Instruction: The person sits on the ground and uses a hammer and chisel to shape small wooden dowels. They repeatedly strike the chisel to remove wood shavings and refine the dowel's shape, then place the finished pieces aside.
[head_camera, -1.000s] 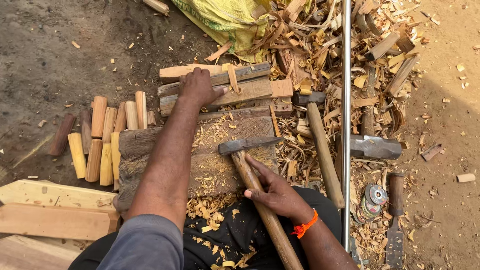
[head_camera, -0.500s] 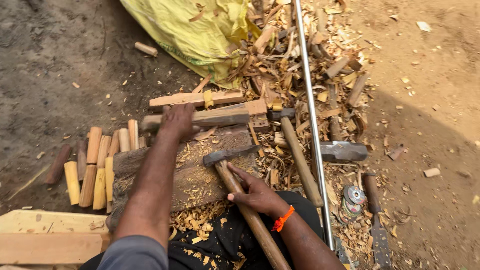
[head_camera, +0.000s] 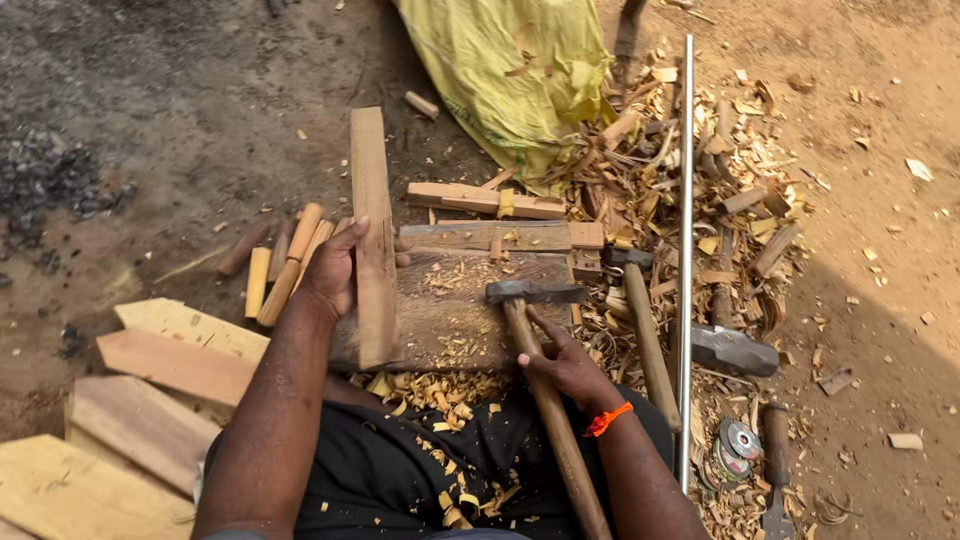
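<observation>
Down low, the left hand (head_camera: 335, 275) wraps its fingers around a long wood strip (head_camera: 374, 235). Its grip is closed on the strip, which lies across the big wood block (head_camera: 460, 315) and points away from the person. The left arm reaches straight out. The right hand (head_camera: 562, 362) has its grip closed on the handle of a hammer (head_camera: 535, 345). The hammer's head rests on the block, near the strip. Wood shavings (head_camera: 430, 385) lie by the block.

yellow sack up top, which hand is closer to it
Left. The left hand grips the wooden plank that points up toward the yellow sack; the right hand sits lower, on the hammer handle.
</observation>
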